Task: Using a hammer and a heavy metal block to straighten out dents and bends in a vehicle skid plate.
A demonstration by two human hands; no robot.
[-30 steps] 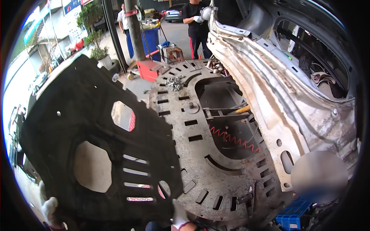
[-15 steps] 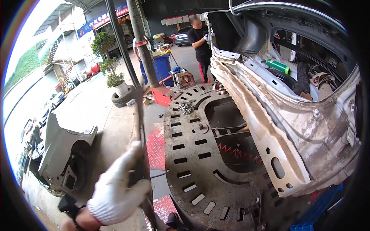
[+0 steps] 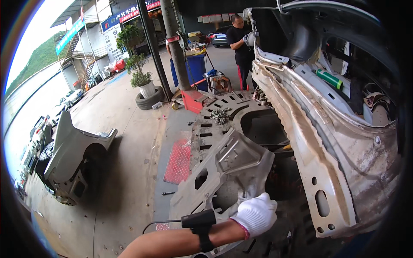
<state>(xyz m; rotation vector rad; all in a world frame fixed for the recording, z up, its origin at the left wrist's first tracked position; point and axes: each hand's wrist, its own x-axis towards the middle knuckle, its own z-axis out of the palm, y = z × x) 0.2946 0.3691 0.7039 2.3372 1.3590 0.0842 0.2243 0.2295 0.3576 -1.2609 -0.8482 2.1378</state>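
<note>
The gloved hand point(image 3: 257, 213) grips the lower edge of the grey metal panel point(image 3: 226, 172), lifting it off the slotted floor plate point(image 3: 206, 129). The next move likely calls for a firm hold, clear of the car body point(image 3: 327, 163). The other hand is out of view.

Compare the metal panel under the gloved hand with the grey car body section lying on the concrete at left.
The metal panel is pale, pierced with holes and tilted against the slotted platform; the gloved hand grips its edge. The grey car body section is darker, curved, untouched on the concrete. Both are detached sheet metal.
</note>
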